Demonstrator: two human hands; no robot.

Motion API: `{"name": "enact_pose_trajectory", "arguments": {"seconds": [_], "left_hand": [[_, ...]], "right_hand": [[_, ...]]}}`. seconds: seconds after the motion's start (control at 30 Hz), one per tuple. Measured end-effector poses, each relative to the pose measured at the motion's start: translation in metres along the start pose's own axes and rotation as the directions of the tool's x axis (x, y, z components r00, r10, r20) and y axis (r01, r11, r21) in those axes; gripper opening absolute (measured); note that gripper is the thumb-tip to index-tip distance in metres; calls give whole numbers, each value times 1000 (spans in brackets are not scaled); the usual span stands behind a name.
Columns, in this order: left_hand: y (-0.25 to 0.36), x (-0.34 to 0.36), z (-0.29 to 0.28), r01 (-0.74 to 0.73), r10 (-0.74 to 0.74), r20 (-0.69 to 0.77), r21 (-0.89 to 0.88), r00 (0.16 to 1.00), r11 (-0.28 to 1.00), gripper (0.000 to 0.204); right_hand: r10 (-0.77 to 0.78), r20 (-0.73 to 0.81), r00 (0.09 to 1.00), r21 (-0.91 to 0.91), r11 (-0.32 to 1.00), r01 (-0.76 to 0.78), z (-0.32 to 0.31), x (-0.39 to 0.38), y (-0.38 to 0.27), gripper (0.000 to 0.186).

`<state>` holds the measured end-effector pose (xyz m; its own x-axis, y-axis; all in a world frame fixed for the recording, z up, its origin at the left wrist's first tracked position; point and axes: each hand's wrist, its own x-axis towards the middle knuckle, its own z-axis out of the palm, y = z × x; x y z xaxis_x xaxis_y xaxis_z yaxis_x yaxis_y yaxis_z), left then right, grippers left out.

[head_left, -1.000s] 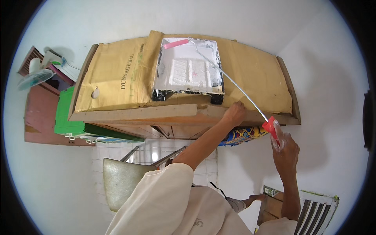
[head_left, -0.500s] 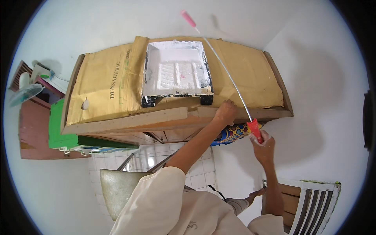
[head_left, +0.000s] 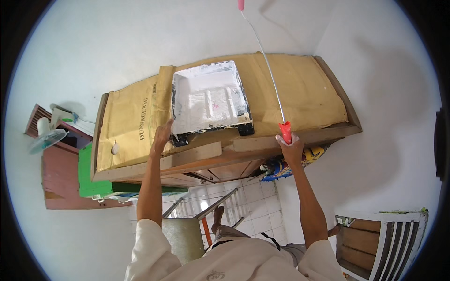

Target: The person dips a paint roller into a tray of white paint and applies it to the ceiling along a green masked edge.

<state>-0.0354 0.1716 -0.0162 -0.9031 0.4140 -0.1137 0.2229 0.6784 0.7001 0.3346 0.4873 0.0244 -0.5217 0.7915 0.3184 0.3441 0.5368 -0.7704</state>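
My left hand (head_left: 162, 134) grips the near-left edge of the white-coated paint tray (head_left: 211, 105), which sits on a brown paper sheet (head_left: 300, 89) over the wooden cabinet top. My right hand (head_left: 291, 149), smeared with white paint, is closed round the red handle (head_left: 285, 131) of a long roller. Its thin metal rod crosses the paper to the right of the tray, and the pink roller head (head_left: 241, 4) is up at the top of the view, against the white wall.
Left are a fan (head_left: 47, 138), a green box (head_left: 93, 175) and a pink cupboard (head_left: 58, 187). Below are a chair (head_left: 180, 239), metal bars (head_left: 215, 203) and my feet. A slatted wooden piece (head_left: 393, 243) is lower right, a patterned bundle (head_left: 307, 157) under the cabinet's right end.
The roller has come out of the tray and up, swinging more upright as my right hand moved left. My left hand has shifted from right of the tray to its left edge.
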Motion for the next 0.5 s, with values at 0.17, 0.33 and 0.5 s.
{"name": "enact_pose_trajectory", "arguments": {"seconds": [0.17,0.33,0.5], "left_hand": [[34,0,19,-70,69,49,25,996,997,56],[28,3,36,-14,12,-64,-33,998,999,52],[60,-5,60,-118,102,-87,-199,991,973,46]], "right_hand": [[28,-13,1000,-63,998,-28,-4,0,20,32],[81,-85,993,-7,997,-82,0,-1,18,30],[180,-55,982,51,983,-178,4,2,30,29]]}}
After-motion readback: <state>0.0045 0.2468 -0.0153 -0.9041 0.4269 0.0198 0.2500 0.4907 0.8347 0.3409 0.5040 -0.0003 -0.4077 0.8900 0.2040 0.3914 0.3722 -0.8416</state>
